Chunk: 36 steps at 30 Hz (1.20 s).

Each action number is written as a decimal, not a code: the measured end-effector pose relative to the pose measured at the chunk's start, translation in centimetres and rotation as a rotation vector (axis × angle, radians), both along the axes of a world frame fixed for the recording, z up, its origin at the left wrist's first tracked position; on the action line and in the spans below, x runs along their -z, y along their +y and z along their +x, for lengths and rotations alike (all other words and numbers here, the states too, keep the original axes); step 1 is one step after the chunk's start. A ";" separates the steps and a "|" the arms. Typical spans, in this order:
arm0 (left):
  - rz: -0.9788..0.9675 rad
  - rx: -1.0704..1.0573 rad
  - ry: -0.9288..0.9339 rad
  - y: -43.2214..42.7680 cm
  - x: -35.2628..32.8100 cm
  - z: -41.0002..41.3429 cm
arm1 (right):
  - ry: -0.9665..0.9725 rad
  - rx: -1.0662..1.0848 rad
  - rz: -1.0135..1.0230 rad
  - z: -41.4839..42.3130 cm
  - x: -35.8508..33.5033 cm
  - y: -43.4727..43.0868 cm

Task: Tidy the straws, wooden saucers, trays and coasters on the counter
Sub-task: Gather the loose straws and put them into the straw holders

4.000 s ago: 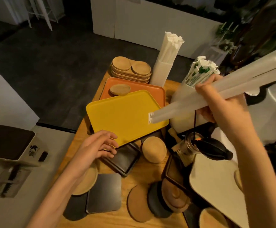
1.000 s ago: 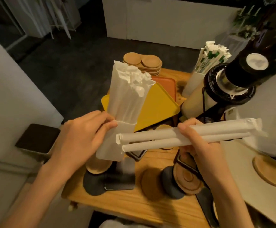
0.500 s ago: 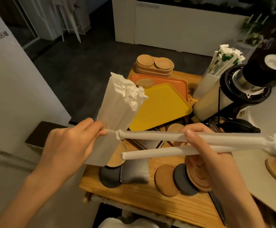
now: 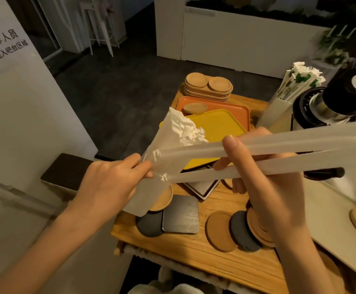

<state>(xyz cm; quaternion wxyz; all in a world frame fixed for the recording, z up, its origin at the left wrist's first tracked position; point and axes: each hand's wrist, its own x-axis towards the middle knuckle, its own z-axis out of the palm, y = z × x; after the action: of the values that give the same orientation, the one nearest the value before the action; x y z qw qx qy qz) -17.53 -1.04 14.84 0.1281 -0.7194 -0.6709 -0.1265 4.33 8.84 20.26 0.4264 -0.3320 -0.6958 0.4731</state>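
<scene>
Your left hand [image 4: 111,183] grips the white straw holder [image 4: 151,177] above the counter's [image 4: 194,251] 9 o'clock edge, tilted toward 1 o'clock, while your right hand [image 4: 264,187] pinches two wrapped straws [image 4: 278,145], ends touching the holder, trays [image 4: 217,126] at 12 o'clock.

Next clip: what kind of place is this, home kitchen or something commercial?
Probably a café service counter: a coffee grinder, wrapped straws standing in a holder, stacked serving trays and wooden saucers.
</scene>
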 end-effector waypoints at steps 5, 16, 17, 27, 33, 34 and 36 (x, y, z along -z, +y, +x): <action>-0.009 0.015 -0.013 0.1 0.3 0.5 | 0.092 0.014 0.001 0.3 0.5 -0.6; -0.046 0.076 -0.013 1.0 0.6 0.7 | -0.212 0.178 0.099 -0.3 1.1 0.8; -0.044 0.074 -0.013 1.0 0.5 0.7 | -0.187 0.176 0.084 -0.3 1.2 0.8; -0.042 0.010 -0.001 1.8 0.7 1.2 | -0.060 0.183 0.149 0.6 1.5 1.4; -0.085 0.022 -0.067 2.7 1.4 1.4 | -0.122 0.202 0.245 0.7 2.2 1.6; -0.081 0.023 -0.081 2.8 1.5 1.4 | -0.128 0.206 0.271 0.7 2.3 1.6; -0.071 0.029 -0.136 3.2 1.7 1.4 | -0.113 0.204 0.295 0.5 2.5 1.6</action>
<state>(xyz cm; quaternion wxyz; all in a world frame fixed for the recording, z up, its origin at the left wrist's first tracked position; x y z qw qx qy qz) -16.10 2.16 13.11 0.0548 -0.7228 -0.6717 -0.1528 4.83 10.45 17.74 0.4764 -0.3608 -0.7432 0.3009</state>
